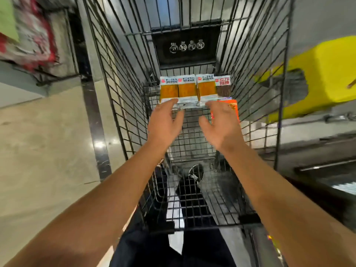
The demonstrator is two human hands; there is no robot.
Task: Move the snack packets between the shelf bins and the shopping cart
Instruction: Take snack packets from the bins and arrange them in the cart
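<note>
Both the left hand [166, 118] and the right hand [221, 123] reach with relaxed, spread fingers, holding nothing, toward the snack packets [187, 89] lying just beyond their fingertips in the shopping cart [123, 97], probably to gather several together.

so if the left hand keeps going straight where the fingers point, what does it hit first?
Probably the near edge of the yellow packets on the cart floor. The left hand is open, its fingertips already at or just over that edge. Whether they touch is unclear from this one view.
</note>
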